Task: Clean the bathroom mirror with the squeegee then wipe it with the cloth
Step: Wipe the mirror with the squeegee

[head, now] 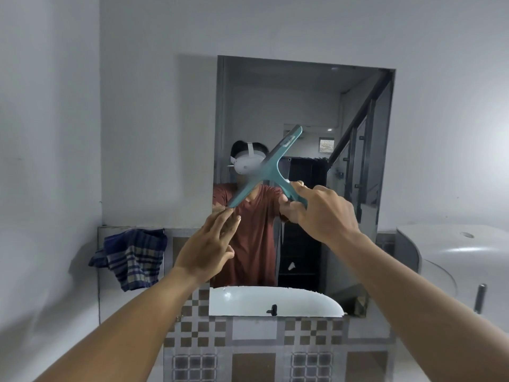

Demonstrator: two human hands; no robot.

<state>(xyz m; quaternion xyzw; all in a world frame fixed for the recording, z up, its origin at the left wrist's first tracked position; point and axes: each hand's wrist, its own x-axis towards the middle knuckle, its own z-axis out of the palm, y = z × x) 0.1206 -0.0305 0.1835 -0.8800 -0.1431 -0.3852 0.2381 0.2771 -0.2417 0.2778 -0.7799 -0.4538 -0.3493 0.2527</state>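
Observation:
A teal squeegee (pixel 268 168) is held up in front of the bathroom mirror (pixel 355 128), its blade tilted from lower left to upper right. My right hand (pixel 319 210) grips its handle at the lower right. My left hand (pixel 210 245) is raised with fingers spread, its fingertips touching the blade's lower left end. A blue and beige plaid cloth (pixel 132 257) hangs over the ledge left of the mirror. Whether the blade touches the glass is unclear.
The mirror reflects a person in a red shirt, a staircase and a white sink. Patterned brown and grey tiles (pixel 248 334) cover the wall below the mirror. A white cistern or basin (pixel 454 260) with a dark tap stands at the right.

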